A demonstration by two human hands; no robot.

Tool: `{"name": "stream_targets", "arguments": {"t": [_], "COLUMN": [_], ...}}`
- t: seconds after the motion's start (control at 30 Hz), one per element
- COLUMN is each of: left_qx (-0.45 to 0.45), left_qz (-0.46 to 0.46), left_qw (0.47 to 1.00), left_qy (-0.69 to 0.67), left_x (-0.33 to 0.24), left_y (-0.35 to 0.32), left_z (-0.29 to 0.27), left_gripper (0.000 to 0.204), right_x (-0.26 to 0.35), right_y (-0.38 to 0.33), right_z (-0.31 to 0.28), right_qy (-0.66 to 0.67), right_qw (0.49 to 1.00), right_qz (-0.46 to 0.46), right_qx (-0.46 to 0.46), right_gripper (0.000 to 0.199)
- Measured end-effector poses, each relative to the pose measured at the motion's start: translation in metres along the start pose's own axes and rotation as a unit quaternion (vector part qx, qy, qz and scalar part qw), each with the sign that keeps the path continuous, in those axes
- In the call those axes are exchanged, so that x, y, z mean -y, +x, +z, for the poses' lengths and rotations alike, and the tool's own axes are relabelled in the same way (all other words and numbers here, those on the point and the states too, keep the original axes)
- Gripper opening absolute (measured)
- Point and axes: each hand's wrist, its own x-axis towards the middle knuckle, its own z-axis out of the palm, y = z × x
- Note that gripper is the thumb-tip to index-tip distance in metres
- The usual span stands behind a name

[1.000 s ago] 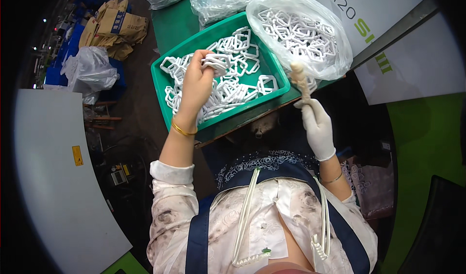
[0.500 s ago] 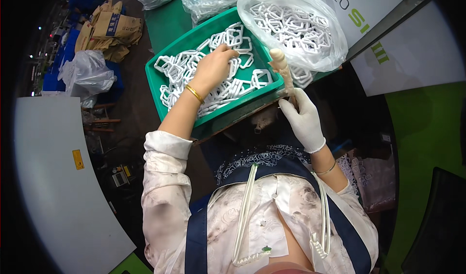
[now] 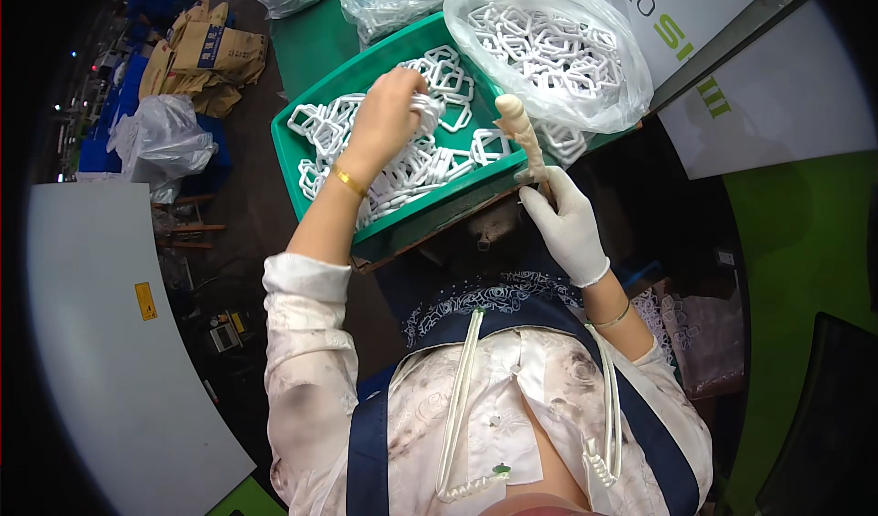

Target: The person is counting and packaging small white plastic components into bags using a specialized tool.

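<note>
Over the green tray (image 3: 302,191), my bare left hand (image 3: 389,118) is closed on white plastic loops (image 3: 427,114), which show beside its fingertips. Many similar angular white loops (image 3: 402,182) lie heaped in the tray under and around that hand. My right hand (image 3: 569,228), in a white knitted glove, grips a tool with a knobbed beige handle (image 3: 519,127) that looks wrapped in peeling tape. The handle points up and away just outside the tray's near right corner. The tool's lower end is hidden by the gloved fingers.
An open clear plastic bag (image 3: 549,54) full of white loops stands against the tray's right side. More filled bags (image 3: 389,0) sit behind it. Brown paper sacks (image 3: 215,50) and a crumpled plastic bag (image 3: 165,141) lie far left. A pale panel (image 3: 110,333) stands at the left.
My left hand has drawn back slightly toward the left and lifted white loops from the heap. My right hand holds the same tool, almost unmoved.
</note>
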Motion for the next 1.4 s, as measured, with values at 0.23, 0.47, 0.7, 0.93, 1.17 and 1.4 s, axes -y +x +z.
{"name": "stream_targets", "arguments": {"t": [0.23,0.47,0.7,0.93,1.17,1.4], "left_qx": [-0.157,-0.235,-0.114,-0.164,-0.141,-0.169], "left_qz": [-0.086,-0.146,-0.220,-0.178,-0.012,-0.051], "left_qw": [0.960,0.769,0.475,0.783,0.974,0.932], "left_qy": [-0.213,-0.577,-0.844,-0.572,-0.177,-0.316], "left_x": [-0.068,-0.122,-0.158,-0.168,-0.146,-0.136], "left_y": [-0.028,-0.039,-0.054,-0.054,-0.043,-0.034], "left_z": [-0.004,0.020,0.043,0.036,0.022,0.031], "left_gripper": [0.036,0.026,0.028,0.048,0.053,0.030], "right_x": [0.010,0.011,0.022,0.020,0.034,0.020], "right_y": [0.012,0.016,0.012,0.013,0.007,-0.009], "right_z": [0.014,0.022,0.014,0.012,0.003,-0.003], "right_qy": [0.048,-0.007,0.106,0.057,-0.027,-0.059], "right_qw": [0.997,0.994,0.993,0.991,0.997,0.988], "right_qz": [-0.055,-0.099,-0.051,-0.087,-0.068,-0.138], "right_qx": [-0.017,-0.037,-0.021,-0.084,-0.028,-0.043], "right_gripper": [0.019,0.021,0.030,0.025,0.027,0.019]}}
